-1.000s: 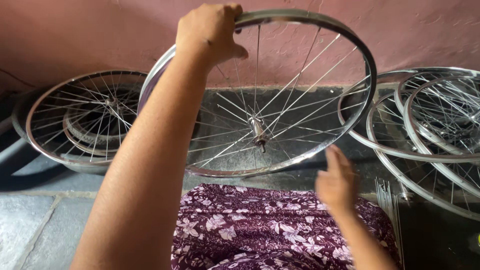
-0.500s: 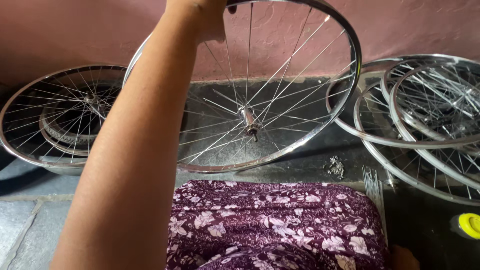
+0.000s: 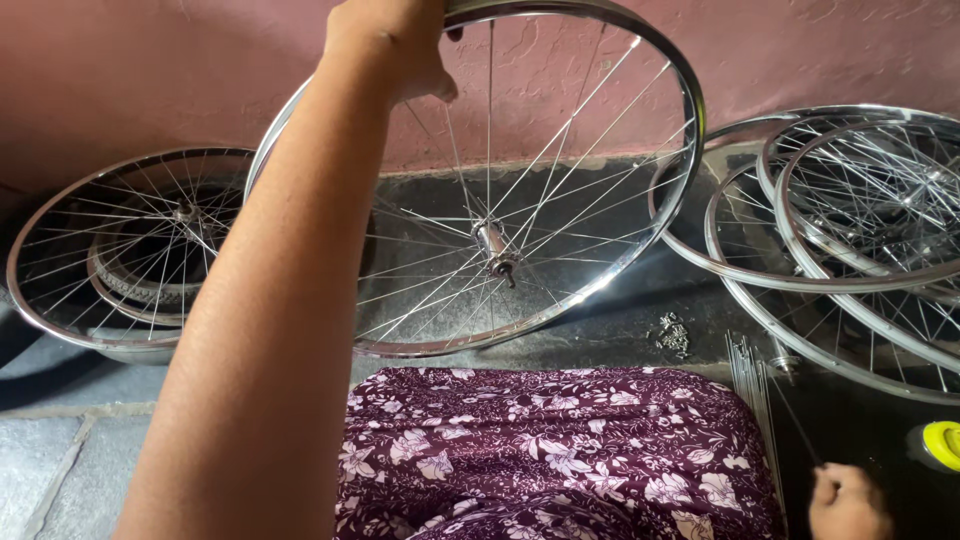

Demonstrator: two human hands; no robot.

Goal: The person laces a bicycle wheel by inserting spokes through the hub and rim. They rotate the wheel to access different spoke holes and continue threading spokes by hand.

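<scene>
My left hand (image 3: 392,42) grips the top of the rim of a shiny spoked bicycle wheel (image 3: 655,215), which stands tilted in front of my knees with its hub (image 3: 493,243) in the middle. My right hand (image 3: 848,503) is low at the bottom right, fingers curled around the end of a thin loose spoke (image 3: 797,425) by a bundle of spokes (image 3: 748,385) lying on the floor. My lap is covered in purple flowered cloth (image 3: 560,450).
Another spoked wheel (image 3: 60,250) leans against the pink wall at the left. Several wheels (image 3: 850,270) are stacked at the right. A small heap of metal nipples (image 3: 674,333) lies on the dark floor, and a yellow-lidded container (image 3: 942,440) sits at the right edge.
My right hand dropped from beside the wheel's rim down to the floor at the bottom right, by the spokes. The left hand kept its hold on the rim as the view shifted.
</scene>
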